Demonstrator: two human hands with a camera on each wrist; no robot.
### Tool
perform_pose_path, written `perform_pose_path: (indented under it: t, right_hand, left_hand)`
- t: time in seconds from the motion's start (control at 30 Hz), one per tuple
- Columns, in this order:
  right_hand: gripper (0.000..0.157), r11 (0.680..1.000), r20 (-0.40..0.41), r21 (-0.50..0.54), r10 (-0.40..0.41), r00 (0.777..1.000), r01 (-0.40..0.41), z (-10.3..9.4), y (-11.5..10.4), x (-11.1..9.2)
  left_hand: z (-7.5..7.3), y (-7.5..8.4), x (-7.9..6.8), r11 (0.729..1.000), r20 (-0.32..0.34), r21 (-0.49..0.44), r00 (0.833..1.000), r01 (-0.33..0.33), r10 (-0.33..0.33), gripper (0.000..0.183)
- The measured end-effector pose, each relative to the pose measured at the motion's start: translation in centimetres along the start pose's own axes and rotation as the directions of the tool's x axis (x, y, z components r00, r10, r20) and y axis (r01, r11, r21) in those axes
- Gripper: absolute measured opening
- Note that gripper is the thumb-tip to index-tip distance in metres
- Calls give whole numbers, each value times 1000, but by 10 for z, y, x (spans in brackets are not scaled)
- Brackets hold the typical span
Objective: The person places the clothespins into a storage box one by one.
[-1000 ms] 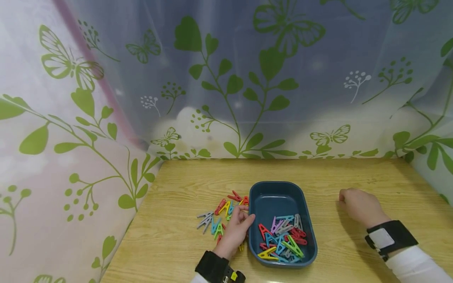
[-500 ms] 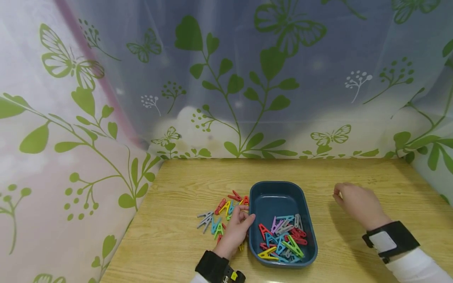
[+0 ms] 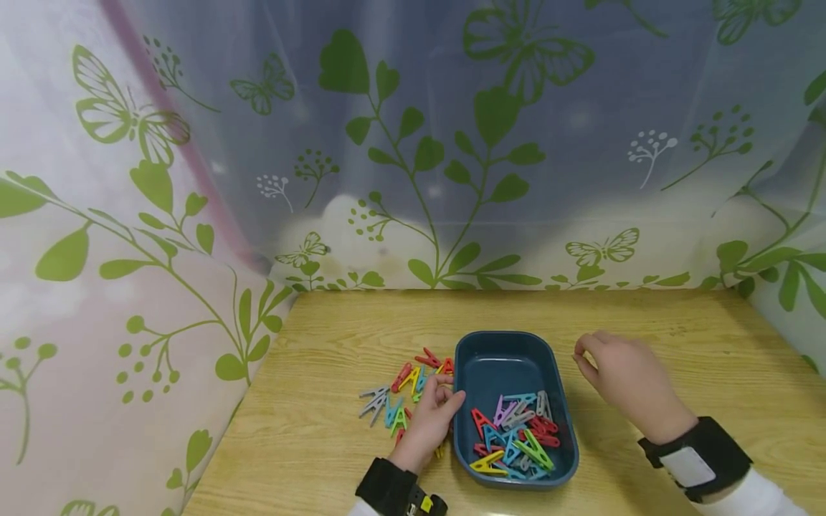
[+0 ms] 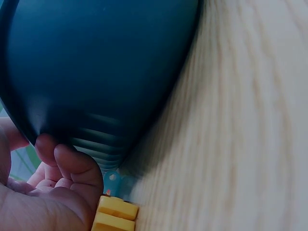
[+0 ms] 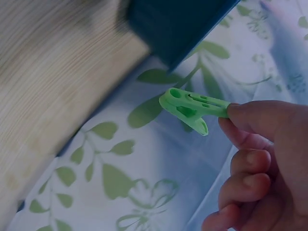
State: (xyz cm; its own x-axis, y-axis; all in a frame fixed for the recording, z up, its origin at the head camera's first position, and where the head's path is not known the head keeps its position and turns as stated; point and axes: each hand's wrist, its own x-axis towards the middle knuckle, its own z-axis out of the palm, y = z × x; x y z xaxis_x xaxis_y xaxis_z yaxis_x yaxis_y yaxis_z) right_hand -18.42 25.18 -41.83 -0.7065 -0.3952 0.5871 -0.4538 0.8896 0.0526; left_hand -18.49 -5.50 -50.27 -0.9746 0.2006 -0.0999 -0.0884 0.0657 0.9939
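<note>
A dark blue plastic tub (image 3: 502, 369) sits on the wooden table with several coloured clothespins (image 3: 516, 444) heaped in its near half. My left hand (image 3: 428, 421) holds the tub's left edge, thumb over the rim and curled fingers (image 4: 79, 163) against the outer wall. To the right of the tub, my right hand (image 3: 632, 383) is raised above the table. Between its thumb and index finger it pinches a light green clothespin (image 5: 195, 107) by one end, seen in the right wrist view; the head view hides this clothespin.
More loose clothespins (image 3: 396, 401) lie on the wooden table (image 3: 303, 430) left of the tub, partly covered by my left hand. A yellow clothespin (image 4: 115, 211) is close by that hand. Patterned curtains (image 3: 413, 143) rise behind the table and at both sides.
My right hand has moved left, closer to the tub's right side. The left hand and the tub have stayed where they were.
</note>
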Motion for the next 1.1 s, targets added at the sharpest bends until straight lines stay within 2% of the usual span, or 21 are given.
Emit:
perform_pose_path:
  t: [0.33,0.57,0.83,1.1]
  right_hand:
    - [24,995,15,41,-90,996,90,4,-37,-2]
    - [24,990,80,61,-129,989,124,11,-57,-10]
    - [18,980,217,121,-183,959,160,12,-70,-13]
    - [19,965,257,179,-235,937,193,18,-72,-18]
  left_hand:
    - [0,0,-1,1000,1,-2,1000,-7,7,36]
    - [0,1,-2,1000,-6,1,1000,3,-3,36]
    - [0,1,-2,1000,-4,4,1000,3,-3,35]
    - [0,0,-1,1000,1,1,1000,-1,1,34]
